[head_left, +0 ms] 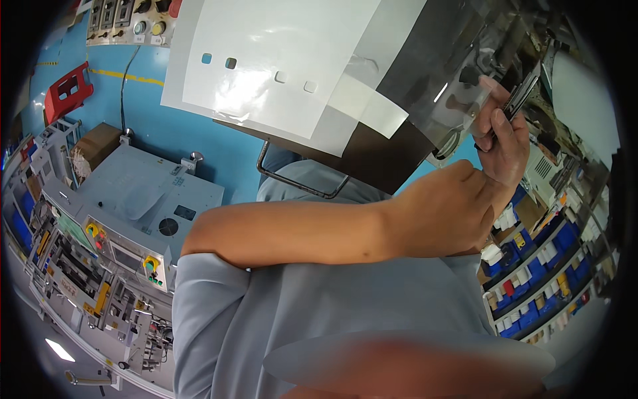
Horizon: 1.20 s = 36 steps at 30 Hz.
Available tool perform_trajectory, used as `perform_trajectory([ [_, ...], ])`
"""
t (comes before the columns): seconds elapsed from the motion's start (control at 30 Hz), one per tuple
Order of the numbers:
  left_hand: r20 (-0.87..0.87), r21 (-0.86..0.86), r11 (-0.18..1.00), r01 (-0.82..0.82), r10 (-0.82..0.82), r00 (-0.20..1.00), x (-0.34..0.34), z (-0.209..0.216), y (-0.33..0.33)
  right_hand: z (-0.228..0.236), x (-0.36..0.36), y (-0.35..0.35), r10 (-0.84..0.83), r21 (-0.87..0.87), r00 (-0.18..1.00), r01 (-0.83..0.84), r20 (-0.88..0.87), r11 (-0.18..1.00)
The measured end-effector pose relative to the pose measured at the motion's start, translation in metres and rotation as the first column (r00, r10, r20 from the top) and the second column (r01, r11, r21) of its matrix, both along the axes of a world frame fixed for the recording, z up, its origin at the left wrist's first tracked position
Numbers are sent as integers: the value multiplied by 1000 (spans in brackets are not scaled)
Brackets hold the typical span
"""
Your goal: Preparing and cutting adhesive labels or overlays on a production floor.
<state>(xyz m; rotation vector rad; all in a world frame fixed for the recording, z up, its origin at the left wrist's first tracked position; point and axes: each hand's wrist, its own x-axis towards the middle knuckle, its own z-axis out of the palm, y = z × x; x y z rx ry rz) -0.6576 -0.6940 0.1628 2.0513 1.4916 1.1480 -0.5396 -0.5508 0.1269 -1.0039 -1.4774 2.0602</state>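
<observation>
My left hand (442, 209) is a closed fist, its forearm lying across my body from the left. Its fingers curl away from view against my right wrist, so anything inside them is hidden. My right hand (504, 143), just beyond it, grips a slim black and silver utility knife (523, 93) between thumb and fingers, tilted up to the right. Beside that hand lies a dark glossy film (425, 73). Further left is a large white sheet (246, 73) with several small rounded-square cut-outs and a shiny clear layer. A pale strip (369, 106) overlaps its right edge.
A brown board (392, 156) with a bent metal handle (299, 189) sits below the sheet. At left stand a grey machine cabinet (143, 193), a cardboard box (100, 149) and a red stand (68, 90) on blue floor. Racks of blue bins (538, 266) are at right.
</observation>
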Motion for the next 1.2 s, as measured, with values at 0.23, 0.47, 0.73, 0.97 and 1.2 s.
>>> perform_trajectory([
  [0.23,-532,-182,983,-16,-85,843,3,-1,22,1,-8,18,-16,63,998,12,59,998],
  [0.47,-739,-275,961,33,-233,632,-19,8,35,1,-7,21,-85,157,983,59,162,986],
  [0.73,-749,-125,989,-85,-38,662,-42,0,29,-5,-5,20,-125,225,989,105,77,969],
  [0.97,-744,-133,987,-87,-42,667,-50,0,20,2,7,20,-92,195,995,95,-24,976],
  [1.2,-697,-115,989,-91,-16,716,-49,-4,20,1,3,13,148,130,981,-131,-128,983],
])
